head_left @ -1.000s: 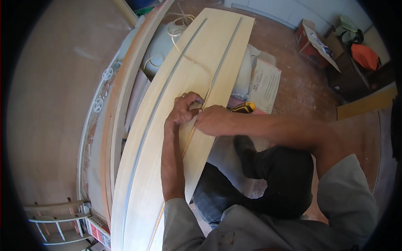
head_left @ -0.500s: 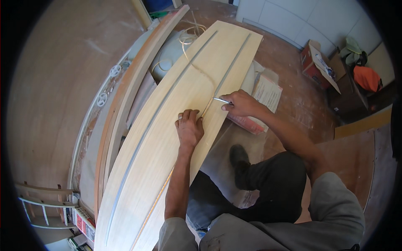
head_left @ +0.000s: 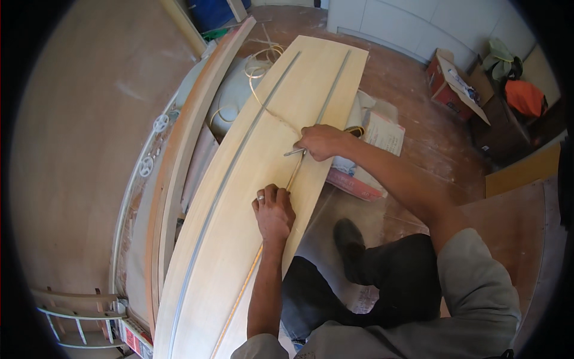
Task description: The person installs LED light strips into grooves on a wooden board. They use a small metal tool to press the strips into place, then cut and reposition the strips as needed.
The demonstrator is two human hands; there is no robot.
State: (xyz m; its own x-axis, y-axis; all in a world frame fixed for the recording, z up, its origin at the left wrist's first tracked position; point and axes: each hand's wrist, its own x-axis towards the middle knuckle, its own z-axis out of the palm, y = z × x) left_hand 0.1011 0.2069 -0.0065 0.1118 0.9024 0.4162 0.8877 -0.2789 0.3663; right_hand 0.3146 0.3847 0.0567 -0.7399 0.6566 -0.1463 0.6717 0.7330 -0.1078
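A long pale wooden panel lies slanted in front of me, with two narrow grey grooves running along it. In the right-hand groove sits a thin golden strip, coming out from under my left forearm toward the near end. My left hand, a ring on one finger, has its fingers bent and pressed down at the strip. Farther up, my right hand is closed around a slim silver tool, its exact kind unclear, close to the strip. Beyond that hand, the strip's loose length crosses the panel to the left.
Loose strip coils hang past the panel's left edge. Long wooden boards lean alongside. A paper sack lies right of the panel. An open cardboard box and an orange item stand at the far right.
My right hand has moved left over the groove, and the silver tool now points left across it. My left hand appears lower in view, still at the strip. The whole view has shifted slightly.
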